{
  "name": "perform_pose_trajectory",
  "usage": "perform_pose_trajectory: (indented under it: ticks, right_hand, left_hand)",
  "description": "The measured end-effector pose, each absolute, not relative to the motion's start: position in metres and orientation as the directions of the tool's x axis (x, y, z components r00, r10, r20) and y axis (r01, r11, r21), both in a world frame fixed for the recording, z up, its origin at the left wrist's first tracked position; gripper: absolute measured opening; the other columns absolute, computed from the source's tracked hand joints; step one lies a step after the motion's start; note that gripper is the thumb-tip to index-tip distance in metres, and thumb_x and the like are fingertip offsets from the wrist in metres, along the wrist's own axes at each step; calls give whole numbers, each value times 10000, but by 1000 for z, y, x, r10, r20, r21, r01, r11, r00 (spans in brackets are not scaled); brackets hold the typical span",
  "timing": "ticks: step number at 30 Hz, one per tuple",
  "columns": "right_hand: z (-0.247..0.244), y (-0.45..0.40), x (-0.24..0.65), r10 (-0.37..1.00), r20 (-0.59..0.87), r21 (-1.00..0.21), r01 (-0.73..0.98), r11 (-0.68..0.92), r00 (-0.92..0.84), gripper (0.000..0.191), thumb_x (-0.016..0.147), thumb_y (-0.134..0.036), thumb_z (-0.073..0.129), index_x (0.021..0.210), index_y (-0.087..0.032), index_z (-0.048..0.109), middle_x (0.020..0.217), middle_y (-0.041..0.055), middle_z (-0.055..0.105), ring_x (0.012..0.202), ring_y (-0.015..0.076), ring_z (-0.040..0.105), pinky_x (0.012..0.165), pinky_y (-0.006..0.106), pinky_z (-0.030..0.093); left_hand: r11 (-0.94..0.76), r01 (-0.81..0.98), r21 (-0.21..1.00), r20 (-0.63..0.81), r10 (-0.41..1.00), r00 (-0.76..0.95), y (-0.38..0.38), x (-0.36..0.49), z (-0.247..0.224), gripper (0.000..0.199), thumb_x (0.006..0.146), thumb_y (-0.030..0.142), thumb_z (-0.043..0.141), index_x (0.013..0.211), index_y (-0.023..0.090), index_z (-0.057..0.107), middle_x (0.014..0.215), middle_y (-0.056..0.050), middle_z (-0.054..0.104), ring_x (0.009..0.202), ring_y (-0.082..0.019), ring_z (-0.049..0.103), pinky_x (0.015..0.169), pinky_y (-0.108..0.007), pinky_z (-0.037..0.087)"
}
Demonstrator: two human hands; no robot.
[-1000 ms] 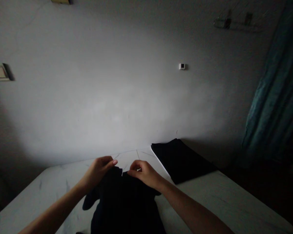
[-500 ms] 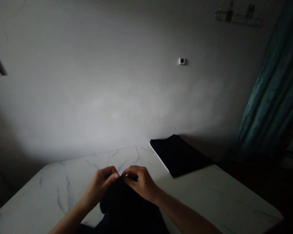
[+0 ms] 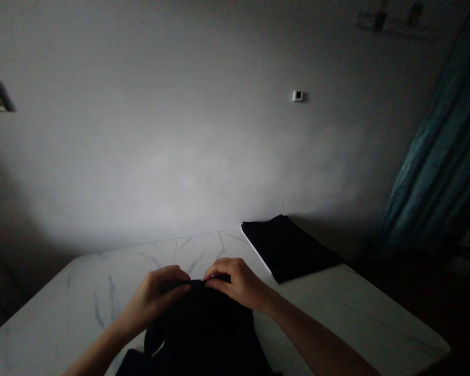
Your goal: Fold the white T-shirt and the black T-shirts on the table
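A dark garment (image 3: 207,334), black or navy, hangs bunched in front of me at the bottom middle of the view. Its exact kind is lost in the dim light. My left hand (image 3: 160,295) pinches its top edge between thumb and fingers. Just to the right, my right hand (image 3: 238,284) grips the same edge, thumb below and fingers above. A short stretch of the edge shows between the two hands. The lower part of the garment runs out of the frame.
A folded dark cloth (image 3: 288,248) lies on the marbled white table (image 3: 113,297), near the wall at the back right. A small white device (image 3: 297,96) is fixed to the wall (image 3: 180,130). A teal curtain (image 3: 426,156) hangs at the right.
My hands have moved slightly apart along the garment's edge, so more of that edge shows. The garment looks wider and more spread below them. The folded cloth has stayed put.
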State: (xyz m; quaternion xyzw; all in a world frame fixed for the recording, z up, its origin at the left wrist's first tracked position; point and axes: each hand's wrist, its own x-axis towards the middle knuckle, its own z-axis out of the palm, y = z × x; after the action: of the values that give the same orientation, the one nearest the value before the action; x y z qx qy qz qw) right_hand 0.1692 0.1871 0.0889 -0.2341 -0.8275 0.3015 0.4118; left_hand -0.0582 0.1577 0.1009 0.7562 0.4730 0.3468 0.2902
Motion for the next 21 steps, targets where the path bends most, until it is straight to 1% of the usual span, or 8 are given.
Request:
perform_pose_trajectory:
  ticks: [2, 4, 6, 8, 12, 14, 18, 21]
  right_hand:
    - [89, 191, 173, 636, 525, -697, 142, 702, -566, 98, 826, -158, 718, 904, -207, 753, 866, 7, 727, 815, 139, 658, 772, 237, 481]
    - [89, 200, 181, 661, 487, -707, 187, 682, -571, 167, 814, -194, 743, 979, -219, 752, 873, 9, 716, 809, 139, 646, 767, 246, 484]
    - [88, 211, 192, 691, 454, -713, 237, 660, -563, 247, 803, -224, 758, 1049, -229, 739, 872, 9, 697, 805, 139, 632, 770, 256, 489]
    - [86, 223, 206, 707, 442, -717, 256, 648, -551, 258, 809, -240, 752, 1066, -231, 732, 896, 17, 688, 833, 143, 628, 791, 271, 499]
    - [83, 240, 232, 735, 469, -710, 285, 643, -490, 250, 821, -254, 734, 1068, -222, 723, 977, 42, 692, 905, 162, 631, 833, 306, 513]
    - [82, 241, 242, 748, 492, -693, 321, 646, -446, 243, 827, -269, 728, 1065, -221, 721, 982, 46, 694, 907, 168, 636, 834, 312, 513]
    - [78, 243, 252, 759, 536, -669, 362, 649, -371, 161, 836, -298, 717, 965, -203, 727, 928, 43, 697, 850, 169, 644, 781, 296, 505]
    - [80, 260, 252, 758, 574, -662, 369, 653, -311, 94, 835, -282, 705, 843, -188, 713, 856, 33, 695, 804, 168, 642, 748, 289, 493]
  left_hand:
    - [-382, 530, 757, 264, 921, 287, 160, -62, 99, 234, 806, 431, 619, 805, 213, 705, 752, -9, 707, 722, -170, 643, 653, -246, 521]
    - [-383, 564, 731, 301, 924, 236, 165, -71, 99, 247, 808, 454, 617, 819, 225, 708, 772, -6, 724, 748, -180, 660, 682, -252, 534]
    - [-380, 597, 706, 361, 919, 158, 172, -83, 101, 272, 784, 494, 631, 806, 235, 711, 771, 1, 735, 757, -190, 668, 706, -262, 543]
    - [-363, 621, 695, 431, 901, 46, 178, -98, 106, 302, 728, 534, 659, 787, 243, 715, 768, 10, 743, 764, -200, 673, 723, -268, 547]
    - [-274, 636, 722, 508, 833, -218, 181, -127, 119, 412, 594, 635, 668, 740, 253, 717, 687, 26, 731, 689, -202, 666, 615, -249, 530]
    - [-232, 643, 730, 511, 810, -288, 175, -138, 124, 449, 547, 683, 656, 713, 269, 713, 660, 29, 725, 645, -202, 659, 558, -247, 514]
    - [-236, 656, 717, 509, 820, -262, 160, -150, 126, 435, 561, 717, 625, 731, 327, 713, 706, 41, 749, 669, -227, 687, 572, -277, 533]
    - [-239, 729, 641, 541, 815, -209, 162, -152, 133, 396, 596, 704, 592, 737, 354, 712, 733, 53, 754, 706, -238, 702, 627, -296, 544]
